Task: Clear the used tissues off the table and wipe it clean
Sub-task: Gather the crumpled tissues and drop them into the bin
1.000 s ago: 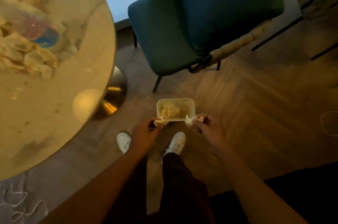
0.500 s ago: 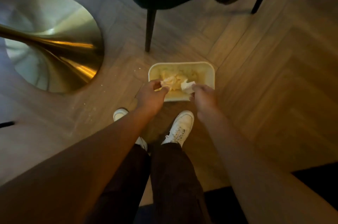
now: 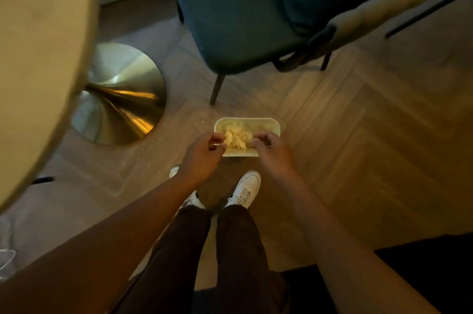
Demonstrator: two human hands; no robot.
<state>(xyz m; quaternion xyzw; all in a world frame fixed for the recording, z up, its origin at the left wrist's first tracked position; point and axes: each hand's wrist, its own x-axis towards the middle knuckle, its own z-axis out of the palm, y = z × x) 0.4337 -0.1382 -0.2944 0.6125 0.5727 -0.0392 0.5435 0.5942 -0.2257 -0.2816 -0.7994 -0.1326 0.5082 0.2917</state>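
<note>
- Small pale rectangular bin (image 3: 273, 126) sits on the wood floor (image 3: 358, 134), just ahead of the person's white shoes (image 3: 245, 189).
- Crumpled used tissues (image 3: 236, 137) lie piled inside the bin — off the bench.
- Left hand (image 3: 202, 157) hangs over the bin's near-left corner, fingers loosely curled; no tissue visible in its grip.
- Right hand (image 3: 272, 153) hangs over the near-right edge, fingers bent downward; grip looks relaxed with nothing in it, though the fingertips are blurred.
- The two hands are apart, tissue pile showing between them.
- Round bench (image 3: 38, 57) top fills the upper left, blurred; its surface cannot be judged from here.
- Brass bench base (image 3: 120, 93) stands on the floor left of the bin, well apart from it.
- Teal chair (image 3: 230, 19) stands beyond the bin — one dark leg comes down near the bin's far side.
- A few pale crumbs (image 3: 203, 122) dot the floor between base and bin.
</note>
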